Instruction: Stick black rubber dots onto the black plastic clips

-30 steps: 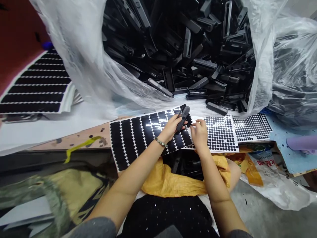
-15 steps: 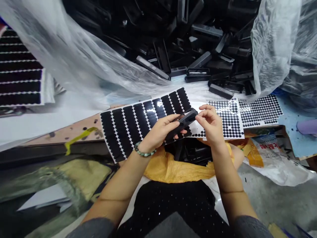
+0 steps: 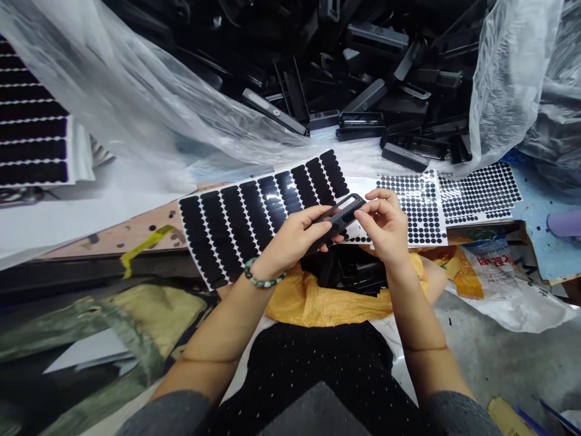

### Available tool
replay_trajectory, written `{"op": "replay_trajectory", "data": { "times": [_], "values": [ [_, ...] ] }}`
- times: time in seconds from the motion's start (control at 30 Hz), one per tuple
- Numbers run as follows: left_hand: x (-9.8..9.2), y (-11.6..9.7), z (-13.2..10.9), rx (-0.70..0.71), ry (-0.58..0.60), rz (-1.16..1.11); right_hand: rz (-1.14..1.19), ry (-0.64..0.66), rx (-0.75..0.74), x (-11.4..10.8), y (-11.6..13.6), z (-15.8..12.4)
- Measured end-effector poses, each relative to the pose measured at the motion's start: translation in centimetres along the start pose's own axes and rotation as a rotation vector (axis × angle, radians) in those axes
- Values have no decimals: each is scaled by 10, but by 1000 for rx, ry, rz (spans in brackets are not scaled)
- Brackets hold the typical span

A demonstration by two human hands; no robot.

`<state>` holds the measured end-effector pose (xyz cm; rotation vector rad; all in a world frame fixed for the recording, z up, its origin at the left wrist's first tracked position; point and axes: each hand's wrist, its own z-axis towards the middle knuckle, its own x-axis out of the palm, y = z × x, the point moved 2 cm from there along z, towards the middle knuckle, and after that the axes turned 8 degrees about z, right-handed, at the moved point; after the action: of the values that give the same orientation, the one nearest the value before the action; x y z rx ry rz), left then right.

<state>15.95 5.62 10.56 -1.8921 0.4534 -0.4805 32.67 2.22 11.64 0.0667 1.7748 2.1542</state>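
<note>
Left hand (image 3: 290, 239) partly hides a black plastic piece (image 3: 340, 217).

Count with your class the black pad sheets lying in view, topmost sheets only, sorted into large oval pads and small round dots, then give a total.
Sheets of large oval black pads: 2 (by the hands, far left)
Sheets of small round black dots: 2 (beside the hands, further right)
Total: 4

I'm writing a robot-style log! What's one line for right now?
left hand: holds textured black plastic piece | right hand: pinches its end | nearby: sheet of black round pads, bagged pile of black pieces
</note>
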Motion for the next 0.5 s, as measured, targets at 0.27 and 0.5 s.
{"op": "replay_trajectory", "data": {
  "times": [0.27,0.5],
  "values": [
    [14,4,-7,22,-82,-65,-181,-169,-40,4,8,-18],
    [20,8,-9,-34,-81,-111,255,-70,185,10,-7,-19]
  ]
}}
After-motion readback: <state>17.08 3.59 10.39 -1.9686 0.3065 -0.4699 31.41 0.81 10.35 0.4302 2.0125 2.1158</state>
